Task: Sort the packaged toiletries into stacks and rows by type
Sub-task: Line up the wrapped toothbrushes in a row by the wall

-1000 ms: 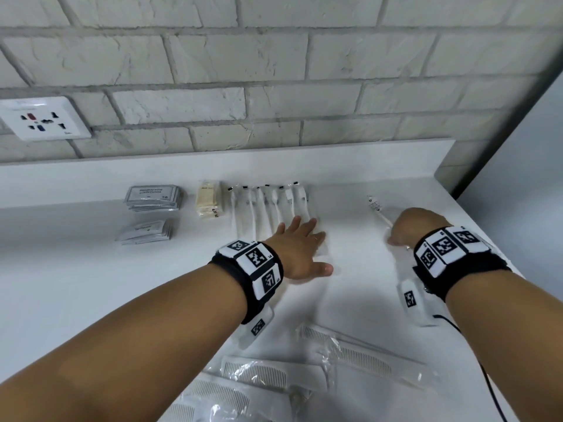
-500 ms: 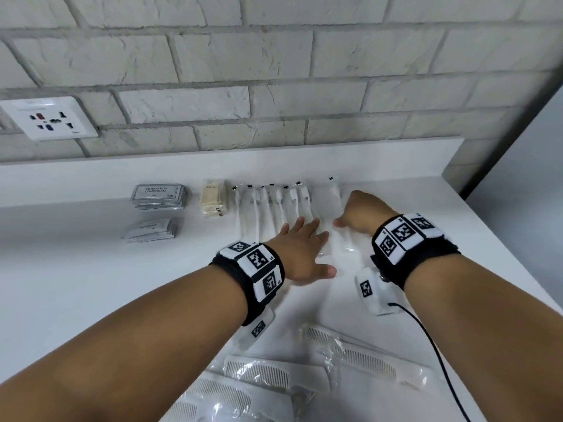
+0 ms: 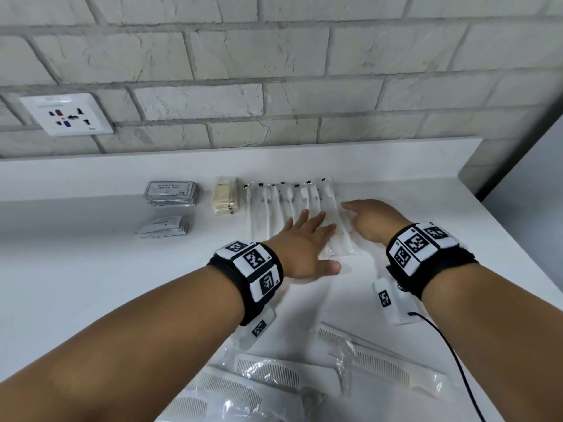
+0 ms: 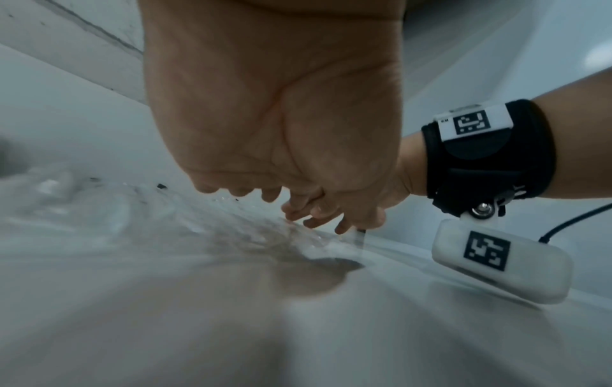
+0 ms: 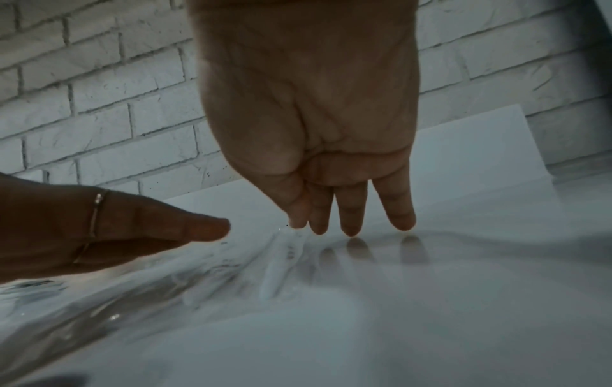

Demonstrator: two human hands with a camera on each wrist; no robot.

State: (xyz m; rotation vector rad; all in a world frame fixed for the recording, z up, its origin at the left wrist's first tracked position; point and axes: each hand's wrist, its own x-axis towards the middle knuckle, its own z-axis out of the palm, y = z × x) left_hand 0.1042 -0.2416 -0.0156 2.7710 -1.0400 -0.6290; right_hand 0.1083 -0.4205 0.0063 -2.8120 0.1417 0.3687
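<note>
While both hands work the row of clear-wrapped white toothbrushes [image 3: 283,205] at the back of the white glossy countertop [image 3: 76,269], most types look sorted. Done, judging by layout: stack of grey foil shampoo sachets [image 3: 170,192], smaller stack of grey sachets [image 3: 163,227] in front of it, stack of cream soap bars in clear wrap [image 3: 224,194], then the toothbrush row side by side, heads toward the white brick wall [image 3: 274,71]. Left to do: white plastic combs in crinkly clear sleeves [image 3: 304,376], loose and overlapping at the near edge, unsorted.

Left hand [image 3: 304,245] lies flat, fingers straight and spread, pressing the near ends of the toothbrush packs; grips nothing. Right hand [image 3: 370,222] sits at the row's right end, fingers [image 5: 351,220] extended down, tips touching the outermost clear pack [image 3: 330,208], thumb beside them; looks like nudging it into line, not a firm pinch.

Wrappers are thin, slippery, wrinkled film, likely to slide on the smooth top. Sachets are flat and rectangular, soap blocky. A white wall socket [image 3: 65,114] sits upper left.
</note>
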